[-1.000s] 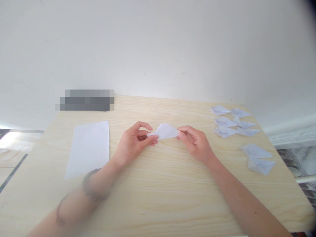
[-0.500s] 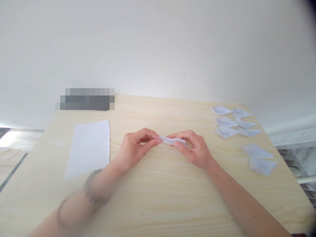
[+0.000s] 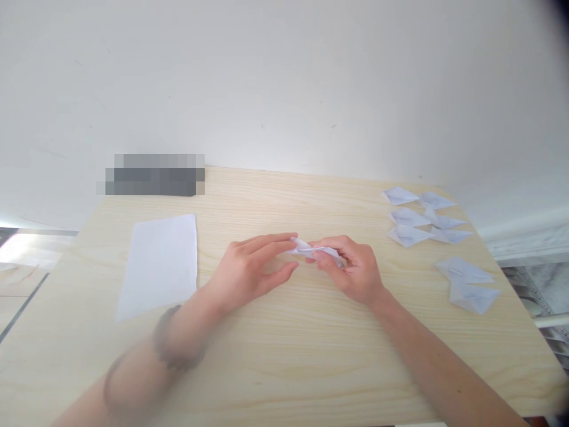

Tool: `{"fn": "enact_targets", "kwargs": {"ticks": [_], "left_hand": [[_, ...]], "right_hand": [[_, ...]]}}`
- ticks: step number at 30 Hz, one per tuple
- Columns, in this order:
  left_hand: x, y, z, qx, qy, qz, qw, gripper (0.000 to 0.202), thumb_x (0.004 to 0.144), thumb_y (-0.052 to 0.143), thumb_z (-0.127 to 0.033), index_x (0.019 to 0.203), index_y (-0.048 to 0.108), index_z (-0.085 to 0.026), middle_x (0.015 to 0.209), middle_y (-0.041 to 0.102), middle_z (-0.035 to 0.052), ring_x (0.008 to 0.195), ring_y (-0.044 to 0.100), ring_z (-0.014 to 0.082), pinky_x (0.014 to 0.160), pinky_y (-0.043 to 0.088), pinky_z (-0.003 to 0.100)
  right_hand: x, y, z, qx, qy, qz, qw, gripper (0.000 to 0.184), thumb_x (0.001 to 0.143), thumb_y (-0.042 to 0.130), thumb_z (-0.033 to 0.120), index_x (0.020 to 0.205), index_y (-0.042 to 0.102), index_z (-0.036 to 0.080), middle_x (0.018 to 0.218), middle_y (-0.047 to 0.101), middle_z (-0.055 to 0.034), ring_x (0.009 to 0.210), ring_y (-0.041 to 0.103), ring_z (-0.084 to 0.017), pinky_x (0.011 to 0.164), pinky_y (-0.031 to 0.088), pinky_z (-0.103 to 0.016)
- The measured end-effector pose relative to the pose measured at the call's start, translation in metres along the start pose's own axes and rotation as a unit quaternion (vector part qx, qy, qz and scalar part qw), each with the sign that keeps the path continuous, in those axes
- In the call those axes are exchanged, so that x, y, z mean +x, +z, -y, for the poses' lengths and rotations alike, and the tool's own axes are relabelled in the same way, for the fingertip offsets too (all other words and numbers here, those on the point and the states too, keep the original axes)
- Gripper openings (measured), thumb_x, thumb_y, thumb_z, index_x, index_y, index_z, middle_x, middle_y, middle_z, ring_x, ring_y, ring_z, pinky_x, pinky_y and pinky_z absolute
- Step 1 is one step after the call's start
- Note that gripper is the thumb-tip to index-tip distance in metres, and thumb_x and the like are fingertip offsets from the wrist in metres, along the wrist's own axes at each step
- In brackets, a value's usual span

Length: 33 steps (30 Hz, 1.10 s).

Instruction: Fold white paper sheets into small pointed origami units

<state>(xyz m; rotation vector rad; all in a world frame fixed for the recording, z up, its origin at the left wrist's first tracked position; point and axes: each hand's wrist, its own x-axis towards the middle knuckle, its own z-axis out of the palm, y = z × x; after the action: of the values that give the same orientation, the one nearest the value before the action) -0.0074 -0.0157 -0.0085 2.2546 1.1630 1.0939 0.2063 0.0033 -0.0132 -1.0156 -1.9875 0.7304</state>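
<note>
Over the middle of the table, my right hand (image 3: 351, 267) pinches a small folded white paper (image 3: 304, 247) between thumb and fingers. My left hand (image 3: 255, 264) is at the paper's left end, its fingers stretched out and its thumb apart below them. The left fingertips are at or just behind the paper's left tip; whether they touch it I cannot tell. Part of the paper is hidden behind my right thumb and fingers. A dark beaded bracelet is on my left wrist.
White paper sheets (image 3: 162, 264) lie on the wooden table (image 3: 267, 356) at the left. Several folded paper pieces (image 3: 409, 235) lie at the far right, with two more (image 3: 473, 296) nearer. A blurred-out dark object (image 3: 153, 181) stands at the back left, against the white wall (image 3: 284, 83).
My left thumb and fingers have come off their pinch on the paper and spread apart. My right hand keeps its hold, and the paper has tilted, its left end higher.
</note>
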Motion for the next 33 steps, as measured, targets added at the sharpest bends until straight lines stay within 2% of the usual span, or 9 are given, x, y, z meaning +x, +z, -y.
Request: {"fn": "enact_targets", "kwargs": {"ticks": [5,9,13,15,19,22,28,33], "left_hand": [[-0.0008,0.0012,0.0028,0.034,0.006,-0.011,0.999,0.019,0.081,0.061,-0.019,0.100,0.064,-0.023,0.118,0.061,0.0030,0.090,0.065,0.0132,0.080,0.053,0.025],[0.0023,-0.0012,0.0012,0.054,0.010,-0.047,0.997,0.020,0.080,0.063,-0.020,0.100,0.063,-0.020,0.114,0.061,0.0059,0.096,0.061,0.0155,0.083,0.052,0.029],[0.0050,-0.0032,-0.0006,0.124,0.035,-0.104,0.986,0.018,0.076,0.068,-0.021,0.093,0.067,-0.023,0.100,0.058,0.0069,0.093,0.054,0.0185,0.074,0.051,0.032],[0.0052,-0.0032,-0.0009,0.149,0.053,-0.116,0.981,0.021,0.075,0.068,-0.018,0.094,0.068,-0.026,0.091,0.057,0.0056,0.089,0.050,0.0188,0.072,0.049,0.033],[0.0044,-0.0017,-0.0008,0.146,0.084,-0.078,0.983,0.031,0.076,0.066,-0.012,0.105,0.063,-0.024,0.088,0.064,0.0034,0.087,0.049,0.0180,0.075,0.048,0.033],[0.0033,-0.0004,-0.0004,0.135,0.072,-0.061,0.986,0.032,0.078,0.064,-0.015,0.109,0.059,-0.021,0.087,0.067,0.0027,0.089,0.052,0.0174,0.077,0.047,0.031],[0.0032,0.0000,0.0000,0.137,0.079,-0.018,0.987,0.014,0.081,0.061,-0.019,0.096,0.060,-0.020,0.083,0.067,0.0017,0.088,0.055,0.0172,0.077,0.043,0.032],[0.0050,-0.0010,-0.0027,0.118,0.064,0.034,0.990,0.012,0.083,0.056,-0.015,0.094,0.059,-0.020,0.085,0.066,0.0027,0.089,0.051,0.0189,0.078,0.044,0.033]], "right_hand": [[-0.0003,0.0015,0.0012,-0.019,-0.040,0.010,0.999,0.013,0.080,0.058,0.017,0.093,0.060,0.022,0.081,0.072,0.0009,0.068,0.066,-0.010,0.061,0.049,-0.019],[-0.0003,0.0016,0.0013,-0.042,-0.061,0.004,0.997,0.012,0.080,0.058,0.017,0.090,0.061,0.023,0.082,0.072,0.0015,0.067,0.067,-0.010,0.061,0.049,-0.019],[-0.0005,0.0018,0.0021,-0.028,-0.045,0.007,0.999,0.014,0.080,0.058,0.018,0.093,0.060,0.022,0.083,0.072,0.0005,0.069,0.067,-0.011,0.061,0.050,-0.019],[-0.0004,0.0020,0.0030,-0.026,-0.034,0.004,0.999,0.014,0.080,0.058,0.019,0.093,0.060,0.022,0.082,0.072,0.0003,0.067,0.066,-0.011,0.059,0.049,-0.020],[-0.0001,0.0020,0.0048,-0.042,-0.026,-0.005,0.999,0.011,0.080,0.058,0.021,0.092,0.059,0.021,0.079,0.072,0.0002,0.055,0.062,-0.008,0.051,0.046,-0.019],[0.0000,0.0018,0.0051,-0.047,-0.026,-0.007,0.999,0.010,0.081,0.058,0.021,0.091,0.059,0.020,0.076,0.072,0.0004,0.052,0.061,-0.008,0.049,0.045,-0.018],[0.0002,0.0019,0.0049,-0.050,-0.054,0.006,0.997,0.013,0.082,0.057,0.019,0.094,0.061,0.022,0.084,0.073,0.0010,0.073,0.069,-0.011,0.061,0.052,-0.018],[0.0020,0.0023,0.0033,-0.079,-0.129,0.009,0.988,0.021,0.081,0.057,0.015,0.099,0.061,0.026,0.093,0.072,0.0010,0.081,0.069,-0.013,0.070,0.054,-0.023]]}}
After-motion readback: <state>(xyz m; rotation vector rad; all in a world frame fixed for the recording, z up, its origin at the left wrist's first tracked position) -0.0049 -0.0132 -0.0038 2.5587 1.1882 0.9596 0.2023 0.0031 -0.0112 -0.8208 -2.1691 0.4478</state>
